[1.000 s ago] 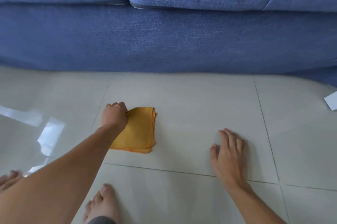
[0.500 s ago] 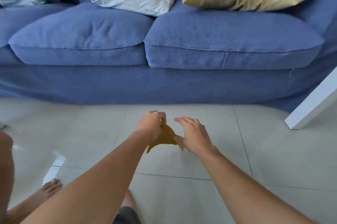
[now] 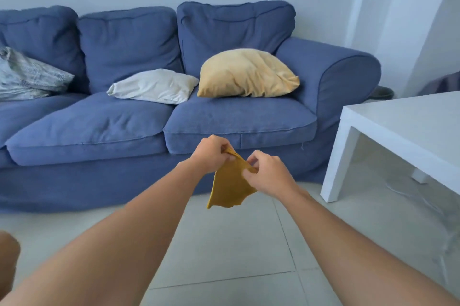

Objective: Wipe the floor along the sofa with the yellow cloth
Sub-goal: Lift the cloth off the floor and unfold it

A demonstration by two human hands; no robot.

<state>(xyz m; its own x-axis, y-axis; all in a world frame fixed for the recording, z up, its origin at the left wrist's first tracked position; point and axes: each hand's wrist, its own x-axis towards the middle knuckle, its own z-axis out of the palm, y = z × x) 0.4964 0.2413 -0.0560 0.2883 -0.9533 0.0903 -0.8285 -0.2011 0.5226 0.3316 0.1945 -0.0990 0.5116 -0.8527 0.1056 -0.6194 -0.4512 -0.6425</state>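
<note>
Person: two bare forearms, no sleeves; left hand [image 3: 208,153] and right hand [image 3: 267,174] wore no gloves, rings or watch.

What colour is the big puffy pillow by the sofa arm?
Pale yellow, the pillow, seen in the head view.

Both arms out front. Left hand [image 3: 210,153] and right hand [image 3: 267,172] each pinch the top edge of the yellow cloth [image 3: 230,186]; cloth hangs clear of the tiled floor [image 3: 224,256]. Blue sofa [image 3: 149,119] behind, yellow pillow [image 3: 245,74] and white pillow [image 3: 154,86] on seat. White table [image 3: 408,126] right.
</note>
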